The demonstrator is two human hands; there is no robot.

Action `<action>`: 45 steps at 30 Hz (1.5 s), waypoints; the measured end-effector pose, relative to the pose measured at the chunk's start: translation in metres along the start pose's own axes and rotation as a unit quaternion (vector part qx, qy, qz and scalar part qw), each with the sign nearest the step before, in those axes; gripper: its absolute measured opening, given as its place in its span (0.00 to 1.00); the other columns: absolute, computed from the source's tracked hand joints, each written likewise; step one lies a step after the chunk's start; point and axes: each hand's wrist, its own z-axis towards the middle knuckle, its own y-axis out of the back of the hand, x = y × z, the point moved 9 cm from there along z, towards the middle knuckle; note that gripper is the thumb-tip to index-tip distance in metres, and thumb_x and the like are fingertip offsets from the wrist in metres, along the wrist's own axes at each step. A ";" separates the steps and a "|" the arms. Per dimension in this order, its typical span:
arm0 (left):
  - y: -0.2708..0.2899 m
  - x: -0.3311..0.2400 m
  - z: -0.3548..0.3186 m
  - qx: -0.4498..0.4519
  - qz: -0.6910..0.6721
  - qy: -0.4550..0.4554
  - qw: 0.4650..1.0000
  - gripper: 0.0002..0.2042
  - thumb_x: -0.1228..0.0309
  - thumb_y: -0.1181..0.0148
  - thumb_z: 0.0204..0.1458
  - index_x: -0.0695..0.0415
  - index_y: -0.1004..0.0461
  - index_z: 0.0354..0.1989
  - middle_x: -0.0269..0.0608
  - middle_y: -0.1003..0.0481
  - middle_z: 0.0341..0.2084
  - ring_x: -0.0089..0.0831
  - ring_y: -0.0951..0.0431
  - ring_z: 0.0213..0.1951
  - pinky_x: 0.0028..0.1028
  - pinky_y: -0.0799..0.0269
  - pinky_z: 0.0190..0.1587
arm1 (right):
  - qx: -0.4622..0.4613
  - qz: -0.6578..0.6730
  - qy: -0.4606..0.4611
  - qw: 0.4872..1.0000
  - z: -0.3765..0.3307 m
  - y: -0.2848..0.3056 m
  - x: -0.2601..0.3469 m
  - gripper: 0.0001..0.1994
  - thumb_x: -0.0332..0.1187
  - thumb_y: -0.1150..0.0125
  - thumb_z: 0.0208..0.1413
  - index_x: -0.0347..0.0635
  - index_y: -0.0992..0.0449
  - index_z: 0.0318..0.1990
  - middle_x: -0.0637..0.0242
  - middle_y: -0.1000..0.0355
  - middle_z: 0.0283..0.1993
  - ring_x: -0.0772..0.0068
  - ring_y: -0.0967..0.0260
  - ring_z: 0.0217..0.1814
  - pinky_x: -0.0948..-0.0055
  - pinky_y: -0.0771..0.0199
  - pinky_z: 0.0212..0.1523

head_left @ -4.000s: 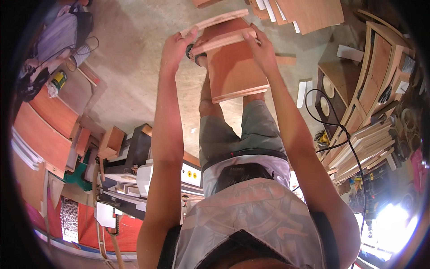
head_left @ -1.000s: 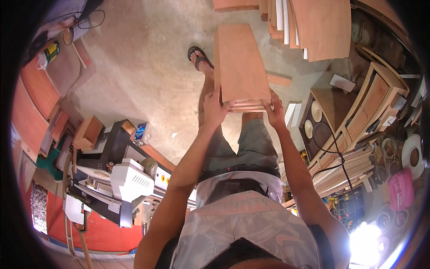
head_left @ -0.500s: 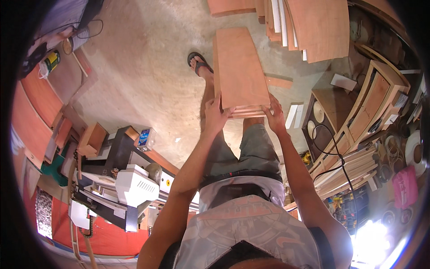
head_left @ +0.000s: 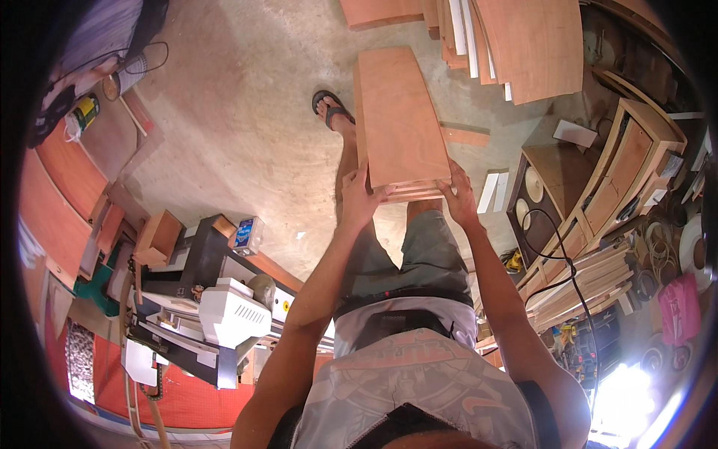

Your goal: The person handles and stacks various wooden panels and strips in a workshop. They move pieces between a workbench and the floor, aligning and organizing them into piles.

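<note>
A stack of several reddish-brown plywood panels (head_left: 402, 116) is held out in front of my legs, its long side pointing away from me. My left hand (head_left: 363, 196) grips the near left corner, with the thumb along the near edge and the fingers on the left side. At the near right corner my right hand (head_left: 459, 196) is closed on the stack in the same way. The layered near edges show between the two hands. The undersides of the panels and some fingertips are hidden.
More plywood panels (head_left: 531, 49) stand at the far right. A wooden cabinet frame (head_left: 624, 161) and a black cable (head_left: 572, 277) lie to my right. On my left are a white-and-black machine (head_left: 235, 313) and a small wooden box (head_left: 158, 238). A wood strip (head_left: 465, 135) rests on the concrete floor.
The stack of plywood panels has tipped or shifted slightly, its near edge a little closer to me. Both hands keep their grip.
</note>
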 end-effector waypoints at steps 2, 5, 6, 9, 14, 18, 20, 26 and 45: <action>-0.001 0.001 0.001 -0.008 0.030 -0.005 1.000 0.45 0.52 0.29 0.48 0.57 0.45 0.71 0.62 0.38 0.58 0.50 0.35 0.61 0.39 0.29 0.59 | 0.003 0.005 -0.001 1.000 0.000 0.000 0.000 0.32 0.40 0.43 0.61 0.45 0.44 0.72 0.51 0.42 0.70 0.46 0.42 0.67 0.56 0.41 0.67; 0.001 -0.002 0.001 -0.018 0.067 -0.016 0.997 0.45 0.52 0.29 0.48 0.57 0.44 0.70 0.62 0.39 0.58 0.49 0.34 0.61 0.38 0.28 0.59 | 0.001 0.000 0.005 1.000 0.000 0.001 -0.001 0.32 0.40 0.43 0.61 0.45 0.43 0.72 0.51 0.41 0.70 0.46 0.42 0.67 0.56 0.41 0.67; 0.002 -0.003 0.001 -0.022 0.079 -0.020 0.996 0.44 0.52 0.29 0.47 0.57 0.44 0.70 0.61 0.39 0.58 0.48 0.34 0.61 0.38 0.28 0.58 | -0.001 -0.004 0.008 1.000 0.000 0.001 0.000 0.32 0.40 0.43 0.61 0.45 0.43 0.72 0.51 0.41 0.70 0.47 0.42 0.67 0.56 0.41 0.67; 0.001 -0.001 0.000 -0.020 0.049 -0.006 0.999 0.44 0.52 0.29 0.48 0.58 0.43 0.70 0.61 0.38 0.58 0.49 0.34 0.61 0.39 0.29 0.59 | -0.001 -0.003 0.009 1.000 0.000 0.001 0.001 0.32 0.39 0.43 0.61 0.45 0.43 0.72 0.51 0.41 0.70 0.47 0.42 0.67 0.55 0.41 0.67; 0.004 -0.003 0.004 -0.035 0.033 -0.032 0.998 0.41 0.57 0.26 0.46 0.57 0.39 0.68 0.61 0.34 0.56 0.50 0.30 0.58 0.39 0.31 0.58 | -0.006 -0.010 0.005 1.000 0.001 0.001 0.000 0.32 0.37 0.42 0.61 0.45 0.43 0.72 0.51 0.40 0.69 0.47 0.41 0.66 0.55 0.42 0.67; 0.027 -0.032 0.005 -0.085 0.064 -0.105 0.989 0.39 0.64 0.25 0.44 0.55 0.36 0.67 0.57 0.29 0.52 0.49 0.28 0.55 0.39 0.31 0.57 | -0.018 0.012 -0.009 1.000 0.001 0.006 0.008 0.32 0.36 0.42 0.60 0.42 0.42 0.71 0.50 0.39 0.68 0.47 0.41 0.67 0.55 0.41 0.67; 0.052 -0.070 0.014 -0.121 0.027 -0.172 0.977 0.32 0.61 0.26 0.44 0.56 0.27 0.59 0.54 0.24 0.45 0.45 0.26 0.51 0.38 0.30 0.54 | -0.023 -0.016 -0.003 1.000 -0.001 0.004 0.000 0.31 0.35 0.41 0.59 0.41 0.41 0.70 0.50 0.38 0.68 0.47 0.41 0.67 0.56 0.39 0.66; 0.145 -0.180 0.097 -0.150 -0.004 -0.116 0.982 0.28 0.44 0.34 0.48 0.54 0.20 0.48 0.51 0.20 0.38 0.44 0.20 0.42 0.37 0.27 0.46 | -0.018 0.012 0.029 0.999 0.003 0.002 0.001 0.30 0.32 0.40 0.59 0.39 0.39 0.68 0.50 0.37 0.66 0.49 0.37 0.64 0.58 0.33 0.61; 0.102 -0.129 0.075 -0.055 -0.069 -0.147 0.985 0.27 0.53 0.32 0.51 0.56 0.25 0.56 0.49 0.20 0.43 0.44 0.20 0.46 0.34 0.27 0.51 | 0.006 0.050 0.001 0.999 0.007 0.007 0.004 0.30 0.33 0.39 0.59 0.39 0.39 0.68 0.51 0.37 0.65 0.54 0.35 0.62 0.63 0.28 0.55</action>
